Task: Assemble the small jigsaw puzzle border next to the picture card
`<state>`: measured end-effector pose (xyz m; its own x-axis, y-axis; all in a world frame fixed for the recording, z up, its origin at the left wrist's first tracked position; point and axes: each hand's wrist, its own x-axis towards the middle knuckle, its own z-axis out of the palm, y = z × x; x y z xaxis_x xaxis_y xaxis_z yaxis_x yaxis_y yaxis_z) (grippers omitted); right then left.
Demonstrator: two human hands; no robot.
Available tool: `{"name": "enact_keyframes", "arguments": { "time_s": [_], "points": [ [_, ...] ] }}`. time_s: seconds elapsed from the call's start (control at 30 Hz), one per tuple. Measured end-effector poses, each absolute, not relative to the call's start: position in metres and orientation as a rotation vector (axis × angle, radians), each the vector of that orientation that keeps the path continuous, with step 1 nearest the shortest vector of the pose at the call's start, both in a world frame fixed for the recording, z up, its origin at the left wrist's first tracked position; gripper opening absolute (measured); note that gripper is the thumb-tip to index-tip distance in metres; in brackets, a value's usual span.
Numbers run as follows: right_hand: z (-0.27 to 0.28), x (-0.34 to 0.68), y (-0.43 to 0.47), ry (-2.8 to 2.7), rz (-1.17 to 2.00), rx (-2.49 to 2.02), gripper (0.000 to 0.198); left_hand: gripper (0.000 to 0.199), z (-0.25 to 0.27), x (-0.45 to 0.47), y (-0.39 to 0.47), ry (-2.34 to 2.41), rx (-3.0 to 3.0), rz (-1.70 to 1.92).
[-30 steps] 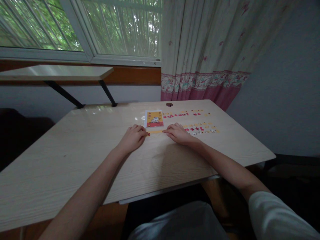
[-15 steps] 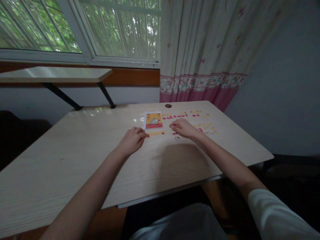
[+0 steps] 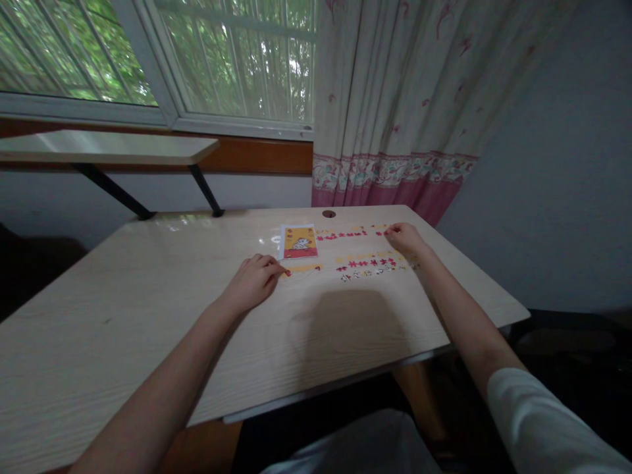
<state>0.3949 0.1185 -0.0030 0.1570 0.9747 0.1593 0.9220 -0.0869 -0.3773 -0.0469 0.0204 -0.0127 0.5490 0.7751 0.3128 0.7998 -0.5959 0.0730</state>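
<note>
1. Head view: left hand (image 3: 254, 281) touches yellow strip (image 3: 303, 268), just near of picture card (image 3: 299, 245); grip unclear.
2. Right hand (image 3: 405, 238) is by far-right red pieces (image 3: 379, 233); can't tell its grip.
3. Light pressure should keep the strip straight.

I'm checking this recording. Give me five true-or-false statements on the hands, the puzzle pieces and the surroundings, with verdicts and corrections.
1. The left hand is at the left end of the yellow puzzle strip. True.
2. The right hand is on the picture card. False: it is to the card's right, by the far row of loose puzzle pieces.
3. The picture card lies beyond the yellow puzzle strip, as seen by the person. True.
4. The loose puzzle pieces lie left of the picture card. False: they lie to its right.
5. The curtain hangs right of the window. True.
</note>
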Motion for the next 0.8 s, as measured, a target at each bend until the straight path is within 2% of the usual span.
{"name": "enact_keyframes", "arguments": {
  "time_s": [0.37,0.8],
  "points": [
    [0.0,0.397,0.163,-1.82,0.099,-2.247,0.023,0.031,-0.018,-0.053,0.024,-1.384,-2.691,-0.472],
    [-0.018,0.368,0.141,-2.08,0.091,-2.055,0.029,0.03,-0.016,-0.051,0.024,-1.398,-2.68,-0.446]
  ]
}}
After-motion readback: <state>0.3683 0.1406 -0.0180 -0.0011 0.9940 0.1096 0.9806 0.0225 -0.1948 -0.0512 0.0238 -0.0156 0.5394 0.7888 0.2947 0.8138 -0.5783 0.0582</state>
